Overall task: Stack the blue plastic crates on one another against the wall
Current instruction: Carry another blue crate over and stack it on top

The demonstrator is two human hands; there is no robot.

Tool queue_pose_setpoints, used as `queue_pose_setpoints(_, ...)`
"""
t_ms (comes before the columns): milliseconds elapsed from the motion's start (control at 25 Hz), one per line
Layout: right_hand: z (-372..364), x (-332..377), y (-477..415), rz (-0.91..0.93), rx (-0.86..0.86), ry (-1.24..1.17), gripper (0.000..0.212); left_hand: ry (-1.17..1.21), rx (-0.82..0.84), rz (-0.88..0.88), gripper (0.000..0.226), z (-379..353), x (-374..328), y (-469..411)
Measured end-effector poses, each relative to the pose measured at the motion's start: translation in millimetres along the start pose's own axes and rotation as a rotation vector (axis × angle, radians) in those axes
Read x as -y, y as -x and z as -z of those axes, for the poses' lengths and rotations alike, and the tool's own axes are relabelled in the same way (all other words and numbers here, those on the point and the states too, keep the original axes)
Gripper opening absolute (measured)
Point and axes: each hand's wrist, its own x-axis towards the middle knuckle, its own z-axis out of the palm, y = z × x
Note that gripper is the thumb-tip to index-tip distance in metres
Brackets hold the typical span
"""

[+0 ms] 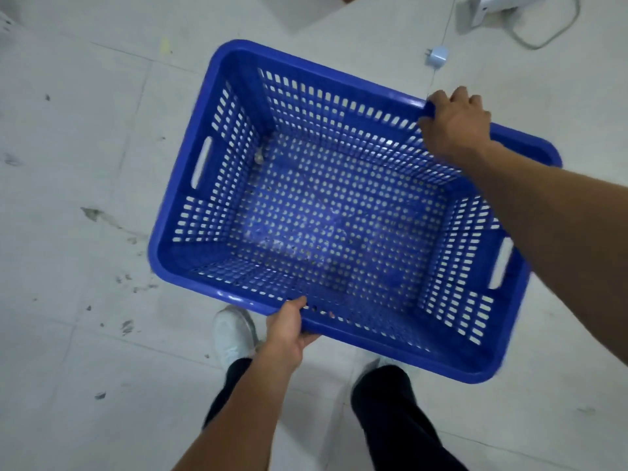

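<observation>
Both hands grip one blue plastic crate (339,212) by its rim, holding it above the tiled floor (74,198) with its open top facing the camera. Going from the left: the floor there is pale tile marked with dark scuffs and specks. The crate's left short wall has a slotted handle opening (201,163), and its walls and base are perforated all over, the floor showing through the holes. Nothing lies inside except a small pale bit of debris near the far left corner of the base.

On the near long rim, toward its left end, the left hand (289,329) is closed around the edge, thumb on top inside the rim and fingers curled underneath. Just below that hand a white shoe (232,334) stands on the floor, with dark trouser legs (390,419) beneath the crate's near edge.

Further right, the right hand (453,120) clamps the far long rim near its right end, fingers wrapped over the outer side, its forearm crossing above the crate's right far corner. The right short wall carries a second handle opening (500,263).

Beyond the crate at the upper right, a small pale blue plug (436,56) lies on the floor, and a grey cable (543,39) loops from a white appliance base (492,6).
</observation>
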Motion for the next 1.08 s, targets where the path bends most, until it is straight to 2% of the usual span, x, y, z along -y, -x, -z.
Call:
queue_pose_setpoints(80, 8, 3, -3, -0.072, 0.02, -0.078, 0.047, 0.01, 0.01, 0.003, 0.016, 4, -4, 8)
queue_pose_setpoints(320, 63, 8, 33, -0.092, -0.007, -0.368, 0.042, 0.057, 0.026, 0.05, 0.027, 23, -13, 53)
queue_pose_setpoints(520, 153, 23, 74, -0.059, 0.006, -0.416, 0.026, 0.05, 0.023, -0.005, 0.026, 32, -32, 140)
queue_pose_setpoints(720, 271, 45, 122, 0.0, -0.027, -0.429, 0.023, 0.076, 0.049, -0.089, 0.029, 54, -54, 249)
queue_pose_setpoints(840, 333, 74, 148, 0.087, -0.056, -0.461, 0.018, 0.112, 0.057, -0.128, 0.026, 77, -68, 313)
queue_pose_setpoints(920, 376, 105, 169, 0.142, -0.057, -0.495, 0.01, 0.141, 0.046, -0.165, 0.031, 103, -78, 357)
queue_pose_setpoints(1080, 444, 176, 212, 0.288, -0.058, -0.556, 0.035, 0.206, 0.032, -0.237, 0.035, 172, -92, 430)
